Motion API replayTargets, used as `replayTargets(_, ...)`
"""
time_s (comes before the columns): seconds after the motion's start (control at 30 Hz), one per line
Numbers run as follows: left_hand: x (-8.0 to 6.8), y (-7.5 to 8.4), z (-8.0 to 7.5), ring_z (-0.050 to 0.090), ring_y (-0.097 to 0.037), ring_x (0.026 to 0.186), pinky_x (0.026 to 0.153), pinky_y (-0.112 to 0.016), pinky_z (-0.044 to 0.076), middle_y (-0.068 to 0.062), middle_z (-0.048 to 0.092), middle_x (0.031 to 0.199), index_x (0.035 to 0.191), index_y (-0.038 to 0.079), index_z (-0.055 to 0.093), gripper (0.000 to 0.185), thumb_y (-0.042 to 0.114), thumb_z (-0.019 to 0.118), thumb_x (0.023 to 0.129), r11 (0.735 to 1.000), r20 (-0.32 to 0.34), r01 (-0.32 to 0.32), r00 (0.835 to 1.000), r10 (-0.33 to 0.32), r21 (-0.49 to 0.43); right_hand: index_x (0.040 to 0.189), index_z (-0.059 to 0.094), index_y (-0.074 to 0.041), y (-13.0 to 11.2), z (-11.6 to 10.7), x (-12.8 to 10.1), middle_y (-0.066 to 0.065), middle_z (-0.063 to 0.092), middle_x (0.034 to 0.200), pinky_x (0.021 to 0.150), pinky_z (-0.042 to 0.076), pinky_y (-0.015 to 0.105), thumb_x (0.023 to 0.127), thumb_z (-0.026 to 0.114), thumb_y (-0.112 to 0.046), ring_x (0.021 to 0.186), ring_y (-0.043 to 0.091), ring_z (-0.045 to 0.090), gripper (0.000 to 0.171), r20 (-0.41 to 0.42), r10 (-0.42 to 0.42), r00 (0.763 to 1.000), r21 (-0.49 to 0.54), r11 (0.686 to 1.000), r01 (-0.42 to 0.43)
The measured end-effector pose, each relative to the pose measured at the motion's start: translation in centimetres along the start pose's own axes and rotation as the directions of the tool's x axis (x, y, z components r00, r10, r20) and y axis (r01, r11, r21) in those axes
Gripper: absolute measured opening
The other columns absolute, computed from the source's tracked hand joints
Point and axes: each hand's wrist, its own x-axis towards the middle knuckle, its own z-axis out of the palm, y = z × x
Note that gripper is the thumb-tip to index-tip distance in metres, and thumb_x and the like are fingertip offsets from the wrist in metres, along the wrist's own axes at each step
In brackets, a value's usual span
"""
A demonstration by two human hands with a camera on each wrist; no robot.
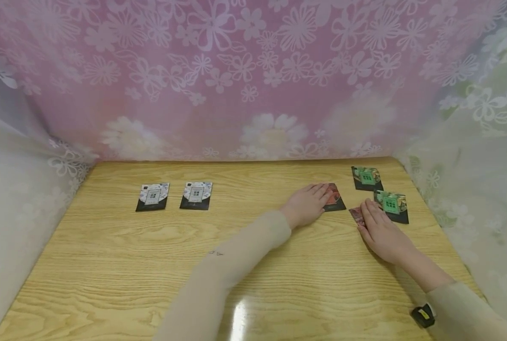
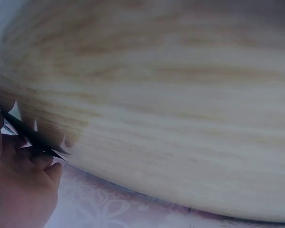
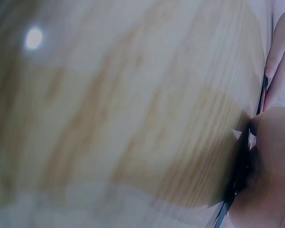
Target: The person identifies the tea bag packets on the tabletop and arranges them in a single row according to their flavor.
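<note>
My left hand [image 1: 306, 206] lies on a flat square packet with a red picture and a black lower part [image 1: 335, 201], its fingers stretched over the packet's left side. To its right, my right hand [image 1: 383, 234] rests with extended fingers on a packet with a dark reddish-brown picture [image 1: 357, 216], mostly hidden under the palm. Just beyond those fingers lies a green-labelled packet [image 1: 396, 207]. In the left wrist view, the left hand [image 2: 23, 185] is at a dark packet edge; the right wrist view shows the right hand [image 3: 273, 166] beside another dark edge.
Another green-labelled packet [image 1: 366, 178] lies at the far right of the wooden table [image 1: 130, 274]. Two white-and-black packets, one outer [image 1: 153, 197] and one inner [image 1: 196, 195], lie on the left. A flowered curtain [image 1: 236, 94] stands behind the table's back edge.
</note>
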Motion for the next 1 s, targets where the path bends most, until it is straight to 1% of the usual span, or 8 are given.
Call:
replayTargets(0.27, -1.2, -0.1, -0.3, 0.009, -0.018, 0.168, 0.138, -0.031, 0.012, -0.003, 0.009, 0.181, 0.173, 0.014, 0.01, 0.06, 0.037, 0.021, 0.118, 1.0, 0.014, -0.002, 1.0, 0.003, -0.029, 0.162, 0.016, 0.018, -0.1, -0.2, -0.1, 0.042, 0.014, 0.169, 0.128, 0.022, 0.07, 0.115, 0.046, -0.024, 0.159, 0.057, 0.016, 0.07, 0.006, 0.007, 1.0, 0.009, 1.0, -0.007)
replayTargets(0.43, -2.1, -0.5, -0.4, 0.009, -0.019, 0.168, 0.138, -0.032, 0.012, -0.005, 0.009, 0.181, 0.172, 0.012, 0.012, 0.06, 0.035, 0.022, 0.118, 0.999, 0.028, -0.01, 1.0, 0.011, -0.045, 0.162, 0.016, 0.018, -0.2, -0.2, -0.1, 0.042, 0.013, 0.169, 0.128, 0.022, 0.071, 0.115, 0.045, -0.024, 0.159, 0.057, 0.016, 0.07, 0.011, 0.003, 1.0, 0.019, 1.0, -0.003)
replayTargets(0.57, -2.6, -0.9, 0.1, 0.006, -0.018, 0.168, 0.139, -0.032, 0.011, -0.004, 0.006, 0.181, 0.172, 0.012, 0.01, 0.059, 0.033, 0.022, 0.118, 0.997, 0.027, -0.008, 1.0, 0.01, -0.08, 0.162, 0.016, 0.018, -0.1, -0.1, 0.0, 0.042, 0.014, 0.169, 0.128, 0.023, 0.071, 0.115, 0.046, -0.024, 0.159, 0.057, 0.016, 0.07, 0.004, 0.001, 1.0, 0.011, 1.0, -0.001)
replayTargets(0.7, -3.4, -1.3, 0.7, 0.007, -0.019, 0.168, 0.139, -0.032, 0.012, -0.006, 0.007, 0.181, 0.172, 0.011, 0.012, 0.058, 0.031, 0.02, 0.118, 0.996, 0.011, -0.028, 1.0, 0.029, -0.088, 0.162, 0.017, 0.018, 0.0, 0.0, -0.1, 0.042, 0.015, 0.169, 0.128, 0.023, 0.071, 0.115, 0.046, -0.024, 0.158, 0.058, 0.017, 0.07, -0.006, -0.003, 1.0, 0.005, 1.0, 0.003)
replayTargets(0.83, -4.5, -2.1, 1.2, 0.009, -0.019, 0.168, 0.138, -0.031, 0.012, -0.007, 0.008, 0.181, 0.172, 0.01, 0.013, 0.058, 0.03, 0.02, 0.118, 0.996, 0.01, -0.049, 0.999, 0.05, -0.071, 0.162, 0.017, 0.018, 0.0, 0.1, -0.1, 0.042, 0.015, 0.169, 0.128, 0.022, 0.07, 0.115, 0.046, -0.024, 0.158, 0.057, 0.017, 0.07, -0.009, -0.008, 1.0, 0.008, 1.0, 0.008)
replayTargets(1.0, -6.0, -3.3, 1.8, 0.009, -0.02, 0.168, 0.138, -0.033, 0.012, -0.008, 0.009, 0.181, 0.171, 0.008, 0.012, 0.058, 0.031, 0.022, 0.118, 0.995, 0.02, -0.066, 0.998, 0.067, -0.071, 0.162, 0.017, 0.018, 0.1, 0.2, -0.1, 0.042, 0.015, 0.169, 0.129, 0.022, 0.069, 0.115, 0.046, -0.024, 0.158, 0.057, 0.017, 0.07, -0.013, -0.013, 1.0, 0.006, 1.0, 0.013)
